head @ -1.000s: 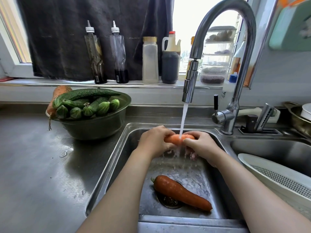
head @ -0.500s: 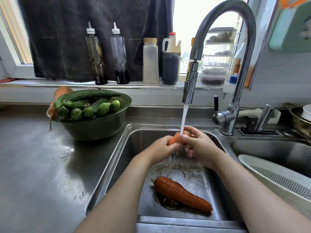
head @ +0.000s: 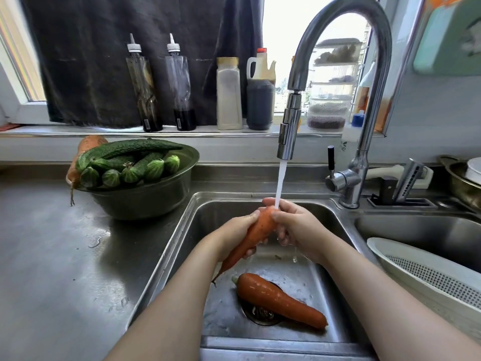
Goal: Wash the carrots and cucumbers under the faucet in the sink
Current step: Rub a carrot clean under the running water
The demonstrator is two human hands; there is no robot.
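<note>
Under the faucet [head: 289,131], we hold a carrot [head: 261,226], left hand [head: 231,237] and right hand [head: 302,227] each with grip clamped on it, clear of the walls of the sink [head: 166,259]; a second carrot [head: 278,300] lies below the faucet.

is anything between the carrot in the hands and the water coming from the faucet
Nothing visible does. The left hand and right hand hold the carrot with its thick end up under the faucet, and the stream lands right where that end meets the right hand's fingers.
</note>
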